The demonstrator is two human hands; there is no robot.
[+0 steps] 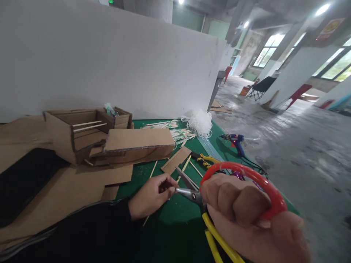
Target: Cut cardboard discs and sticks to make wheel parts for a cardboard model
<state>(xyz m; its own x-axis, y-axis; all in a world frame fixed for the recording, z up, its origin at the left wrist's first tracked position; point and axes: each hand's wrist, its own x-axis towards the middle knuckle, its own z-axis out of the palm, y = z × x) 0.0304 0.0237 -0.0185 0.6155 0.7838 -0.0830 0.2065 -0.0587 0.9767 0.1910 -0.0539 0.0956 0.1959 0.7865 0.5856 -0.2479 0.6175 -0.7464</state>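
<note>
My right hand point(233, 204) grips the scissors with red handles point(241, 168), its fingers wrapped through the loop. The scissor blades point(189, 192) stand apart and point left toward my left hand point(153, 193). Thumb and fingertips of that left hand are pinched together at the tip of the lower blade; whatever lies between them is too small or hidden to name. A thin wooden stick point(146, 220) pokes out below the left wrist. Just past the blades lie a small cardboard strip point(176, 160) and a few more sticks.
A cardboard structure with an open box point(61, 135) and a long closed block point(142, 140) stands on the left. White string point(201, 123), a blue glue gun point(236, 142), yellow-black pliers point(205, 159) and a yellow-handled tool point(219, 237) lie on the green table point(178, 223).
</note>
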